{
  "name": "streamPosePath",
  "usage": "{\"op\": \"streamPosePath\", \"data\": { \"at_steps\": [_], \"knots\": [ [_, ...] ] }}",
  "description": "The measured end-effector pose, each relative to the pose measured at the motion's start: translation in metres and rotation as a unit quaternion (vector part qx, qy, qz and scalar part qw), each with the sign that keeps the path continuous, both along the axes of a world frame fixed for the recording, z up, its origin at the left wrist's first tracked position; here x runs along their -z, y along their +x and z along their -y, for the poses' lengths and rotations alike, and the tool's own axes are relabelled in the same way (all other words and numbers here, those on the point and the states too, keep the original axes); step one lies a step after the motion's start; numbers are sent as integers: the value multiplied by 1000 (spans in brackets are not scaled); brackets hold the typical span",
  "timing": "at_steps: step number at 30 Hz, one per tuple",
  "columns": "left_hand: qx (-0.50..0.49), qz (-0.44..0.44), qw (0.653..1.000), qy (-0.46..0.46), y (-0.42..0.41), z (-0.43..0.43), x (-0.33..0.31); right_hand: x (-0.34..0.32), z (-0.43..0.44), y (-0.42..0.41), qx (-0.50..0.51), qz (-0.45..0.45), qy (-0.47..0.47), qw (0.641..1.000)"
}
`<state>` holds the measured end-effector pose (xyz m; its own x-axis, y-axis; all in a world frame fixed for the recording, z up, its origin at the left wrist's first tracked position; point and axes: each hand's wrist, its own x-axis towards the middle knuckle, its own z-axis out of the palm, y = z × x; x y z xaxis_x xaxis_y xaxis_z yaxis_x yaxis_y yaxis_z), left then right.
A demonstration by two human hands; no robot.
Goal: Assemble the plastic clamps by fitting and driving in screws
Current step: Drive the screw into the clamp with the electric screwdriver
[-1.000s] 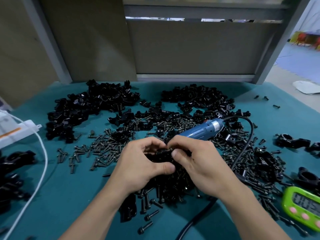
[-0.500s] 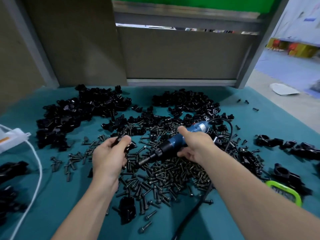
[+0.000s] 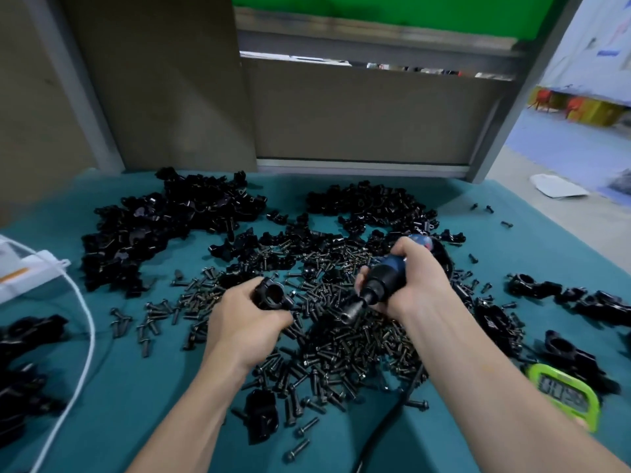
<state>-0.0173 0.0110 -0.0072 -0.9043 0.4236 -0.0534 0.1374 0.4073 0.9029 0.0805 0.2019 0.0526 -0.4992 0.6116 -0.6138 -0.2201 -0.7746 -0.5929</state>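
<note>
left hand (image 3: 244, 322): grip clenched round black clamp (image 3: 271, 295). right hand (image 3: 415, 285): grip round blue screwdriver (image 3: 382, 285). loose screws (image 3: 341, 346) on bench (image 3: 119, 387).

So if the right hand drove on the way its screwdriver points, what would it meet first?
Likely the heap of loose screws below the right hand's screwdriver tip, missing the clamp in the left hand; depth unclear.

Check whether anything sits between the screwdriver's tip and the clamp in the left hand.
Nothing visible does. The gap between the screwdriver in the right hand and the clamp in the left hand is open; loose screws lie below it.
</note>
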Motion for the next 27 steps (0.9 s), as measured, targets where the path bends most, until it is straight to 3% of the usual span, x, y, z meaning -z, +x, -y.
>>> {"op": "streamPosePath", "data": {
  "at_steps": [4, 8, 14, 27],
  "knots": [
    [46, -66, 996, -44, 6, -1, -5, -3, -4, 2, 17, -157, -43, 987],
    [64, -104, 990, -67, 8, -6, -5, 4, -8, -9, 50, -230, -52, 971],
    [109, -138, 981, -82, 11, -11, -1, 27, -13, -26, 116, -202, 20, 972],
    [138, -151, 974, -95, 8, -15, 3, 43, -15, -19, 164, -235, -7, 958]
  ]
}}
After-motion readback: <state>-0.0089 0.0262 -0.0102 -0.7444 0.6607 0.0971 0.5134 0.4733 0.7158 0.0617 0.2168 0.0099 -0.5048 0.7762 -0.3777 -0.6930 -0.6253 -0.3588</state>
